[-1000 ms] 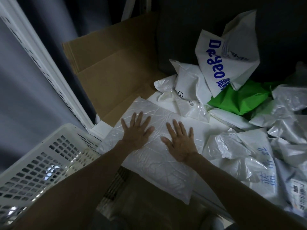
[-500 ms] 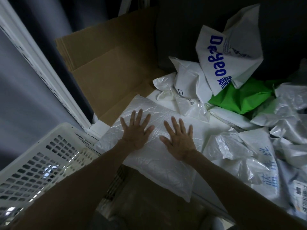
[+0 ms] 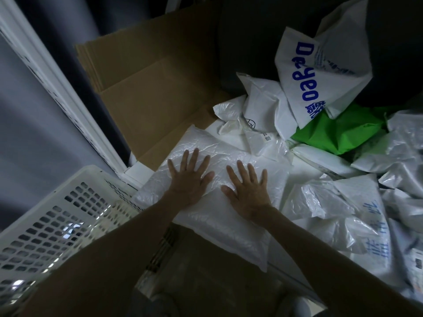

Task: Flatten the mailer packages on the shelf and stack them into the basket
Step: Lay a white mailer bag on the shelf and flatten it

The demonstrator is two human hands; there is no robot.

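Note:
A large white mailer package [image 3: 231, 227] lies flat at the front edge of the shelf, its near corner hanging over the edge. My left hand [image 3: 188, 179] presses on its left part with fingers spread and straight. My right hand [image 3: 248, 191] presses palm-down beside it, fingers also spread. A white perforated basket [image 3: 52, 216] stands at the lower left, below the shelf; what lies inside it is hard to tell.
Several crumpled white mailers [image 3: 320, 202] are heaped on the right of the shelf, with a green one [image 3: 338, 136] and a white bag with blue lettering [image 3: 320, 72] behind. Flattened cardboard [image 3: 148, 88] leans at the back left beside a white shelf post [image 3: 57, 88].
Both hands have stayed flat on the white mailer, sliding only slightly forward over it. The view has shifted a little.

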